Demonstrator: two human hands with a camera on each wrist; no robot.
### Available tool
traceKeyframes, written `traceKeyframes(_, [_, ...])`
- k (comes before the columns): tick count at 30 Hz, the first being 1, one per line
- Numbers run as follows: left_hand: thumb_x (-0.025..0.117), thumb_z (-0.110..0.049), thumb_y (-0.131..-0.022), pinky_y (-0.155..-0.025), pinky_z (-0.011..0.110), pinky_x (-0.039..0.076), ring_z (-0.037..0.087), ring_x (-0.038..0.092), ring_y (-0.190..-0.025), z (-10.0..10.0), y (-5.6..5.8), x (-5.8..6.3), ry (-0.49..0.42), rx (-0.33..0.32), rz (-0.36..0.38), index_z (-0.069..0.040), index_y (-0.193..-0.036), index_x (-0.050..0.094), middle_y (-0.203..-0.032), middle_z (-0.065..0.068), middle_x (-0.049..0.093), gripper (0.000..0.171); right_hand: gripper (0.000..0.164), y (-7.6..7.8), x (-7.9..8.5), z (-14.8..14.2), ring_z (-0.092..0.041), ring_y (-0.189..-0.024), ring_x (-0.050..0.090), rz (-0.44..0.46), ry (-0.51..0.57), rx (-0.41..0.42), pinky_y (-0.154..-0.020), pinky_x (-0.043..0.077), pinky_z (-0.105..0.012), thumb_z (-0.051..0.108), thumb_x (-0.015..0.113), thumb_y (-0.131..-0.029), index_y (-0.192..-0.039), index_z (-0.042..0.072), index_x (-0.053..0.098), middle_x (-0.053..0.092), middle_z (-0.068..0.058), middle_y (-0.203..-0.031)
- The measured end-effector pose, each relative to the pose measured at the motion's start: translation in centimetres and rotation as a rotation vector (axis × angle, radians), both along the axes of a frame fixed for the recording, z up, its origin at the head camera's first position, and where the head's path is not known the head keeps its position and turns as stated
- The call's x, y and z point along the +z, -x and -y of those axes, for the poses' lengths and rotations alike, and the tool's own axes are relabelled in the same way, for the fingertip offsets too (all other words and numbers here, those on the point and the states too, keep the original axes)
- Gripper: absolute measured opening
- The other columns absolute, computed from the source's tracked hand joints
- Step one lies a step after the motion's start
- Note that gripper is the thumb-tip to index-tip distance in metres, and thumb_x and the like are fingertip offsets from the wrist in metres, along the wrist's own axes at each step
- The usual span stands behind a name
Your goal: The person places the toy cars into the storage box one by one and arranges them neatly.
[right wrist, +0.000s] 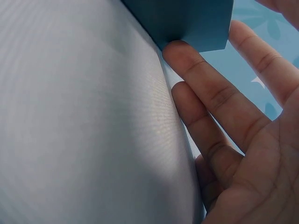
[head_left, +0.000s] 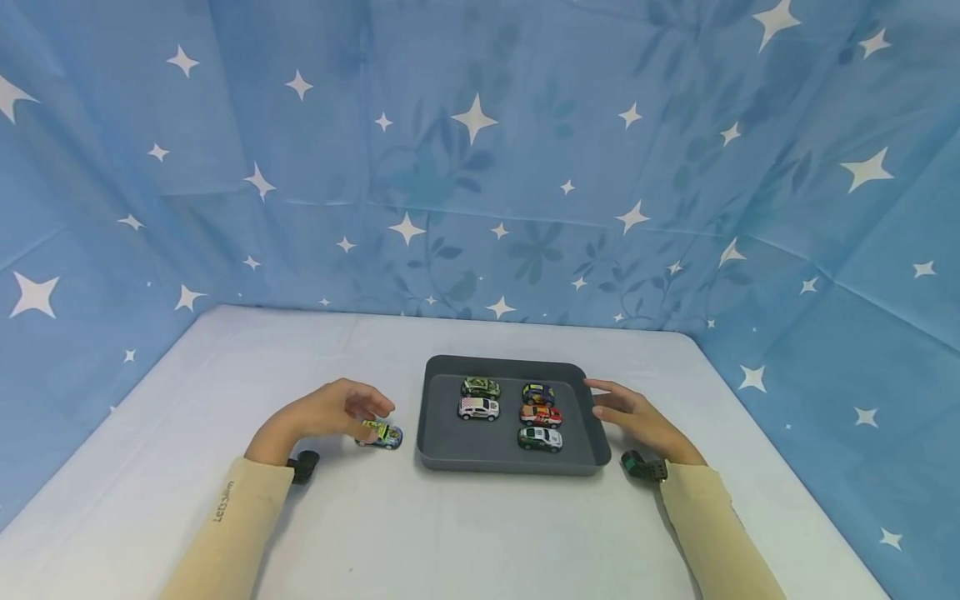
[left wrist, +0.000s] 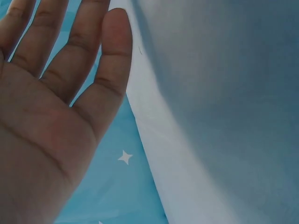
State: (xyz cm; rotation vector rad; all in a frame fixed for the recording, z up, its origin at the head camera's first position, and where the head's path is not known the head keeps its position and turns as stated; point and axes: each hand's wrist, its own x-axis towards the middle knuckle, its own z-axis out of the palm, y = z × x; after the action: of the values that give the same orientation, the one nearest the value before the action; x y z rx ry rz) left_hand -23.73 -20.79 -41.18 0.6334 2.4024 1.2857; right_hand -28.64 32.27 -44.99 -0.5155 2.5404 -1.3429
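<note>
My left hand (head_left: pixel 347 408) hovers by a yellow-green and blue toy car (head_left: pixel 386 435) on the table, left of the grey tray. Its thumb overlaps the car in the head view; the left wrist view shows the fingers spread and nothing in the palm. At the tray's right side is my right hand (head_left: pixel 633 414), fingers extended, fingertips right at the wall of the tray (right wrist: pixel 196 28) in the right wrist view. Inside the tray, a green camouflage car (head_left: pixel 480 387) and a white-pink car (head_left: pixel 477 408) sit left; blue (head_left: pixel 537 394), red-orange (head_left: pixel 540 416) and white-and-dark-green (head_left: pixel 540 439) cars sit right.
A white cloth covers the table (head_left: pixel 465 542). Blue star-patterned curtains (head_left: pixel 472 183) rise behind it and along both sides. Each wrist wears a small black camera, such as the left one (head_left: pixel 303 467).
</note>
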Motion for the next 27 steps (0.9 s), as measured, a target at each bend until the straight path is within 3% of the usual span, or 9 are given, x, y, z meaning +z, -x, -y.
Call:
traceKeyframes(6, [0.086,0.005,-0.082,-0.112,0.059,0.05,0.044,0.065,-0.13,0.16,0.16,-0.24,0.022,-0.027,0.031,0.007,-0.126,0.072,-0.13,0.02,0.073,0.046,0.065,-0.15,0.19,0.07,-0.056,-0.148,0.044,0.003,0.019,0.009,-0.115,0.032,-0.079,0.021,0.064,-0.11,-0.166,0.001,0.039,0.035,-0.033,-0.168])
traceKeyframes(13, [0.088,0.004,-0.079,-0.117,0.06,0.045,0.046,0.062,-0.134,0.15,0.1,-0.39,0.079,0.009,0.022,0.003,-0.122,0.076,-0.13,0.016,0.075,0.045,0.065,-0.01,0.19,0.06,-0.055,-0.148,0.044,0.003,0.026,0.012,-0.116,0.032,-0.078,0.021,0.065,-0.109,-0.166,0.002,0.039,0.036,-0.033,-0.167])
traceKeyframes(27, [0.091,0.003,-0.077,-0.107,0.057,0.054,0.036,0.071,-0.117,-0.01,-0.14,-0.35,0.159,0.071,-0.025,-0.001,-0.114,0.081,-0.115,0.008,0.079,0.039,0.066,-0.02,0.18,0.12,-0.055,-0.148,0.043,0.011,0.009,-0.001,-0.115,0.033,-0.078,0.024,0.065,-0.109,-0.166,0.002,0.04,0.035,-0.032,-0.168])
